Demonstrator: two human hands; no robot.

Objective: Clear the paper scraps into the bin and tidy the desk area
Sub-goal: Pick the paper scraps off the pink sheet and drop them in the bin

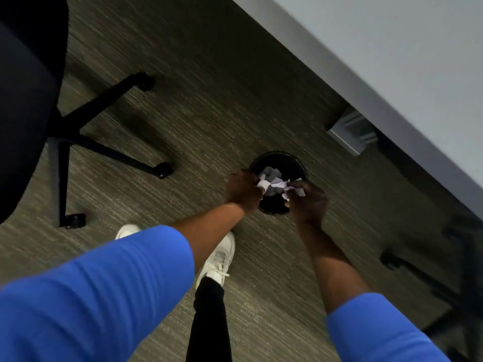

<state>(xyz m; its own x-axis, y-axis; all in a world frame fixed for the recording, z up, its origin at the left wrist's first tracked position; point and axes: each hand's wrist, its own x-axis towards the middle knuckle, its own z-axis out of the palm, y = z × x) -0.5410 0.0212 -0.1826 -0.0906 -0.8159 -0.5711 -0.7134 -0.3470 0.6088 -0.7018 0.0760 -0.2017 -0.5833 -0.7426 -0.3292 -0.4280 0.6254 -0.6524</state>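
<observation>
A round black bin (pixel 277 157) stands on the grey carpet below the desk edge. Crumpled white paper (pixel 271 173) lies inside it. Both hands hover over the bin's mouth. My left hand (pixel 243 190) and my right hand (pixel 308 202) each grip white paper scraps (pixel 275 186) that bunch between them just above the opening. The near part of the bin is hidden behind my hands.
The pale desk top (pixel 392 48) runs diagonally across the upper right, with a grey desk foot (pixel 350 133) under it. A black office chair's wheeled base (pixel 104 131) stands to the left. Another dark chair base (pixel 449 283) is at the right. My white shoe (pixel 218 257) is near the bin.
</observation>
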